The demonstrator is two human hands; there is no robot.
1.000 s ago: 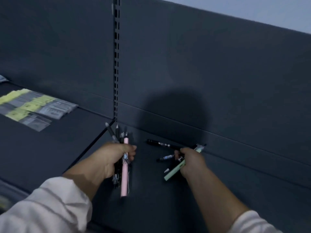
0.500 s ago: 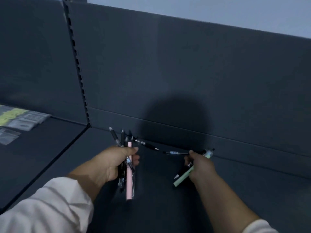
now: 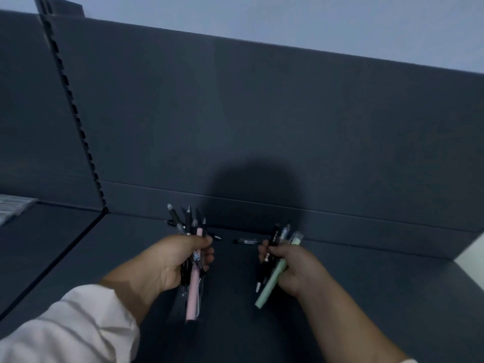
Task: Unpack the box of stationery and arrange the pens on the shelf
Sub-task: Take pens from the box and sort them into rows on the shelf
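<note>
I am watching my left hand (image 3: 170, 260) curling its fingers tight round a bundle of dark pens (image 3: 183, 221) and a pink pen (image 3: 192, 297), their tips fanning toward the far back panel (image 3: 262, 113). My right hand (image 3: 290, 268) is gripping a green pen (image 3: 269, 286) and a black pen (image 3: 272, 239) just as closely. Between the hands, a loose pen (image 3: 246, 241) is lying on the shelf (image 3: 340, 297) near the panel. Pale packets (image 3: 13, 208) are sitting far left, beyond the slotted upright (image 3: 76, 113). Print on the black pen is showing too blurred to read.
</note>
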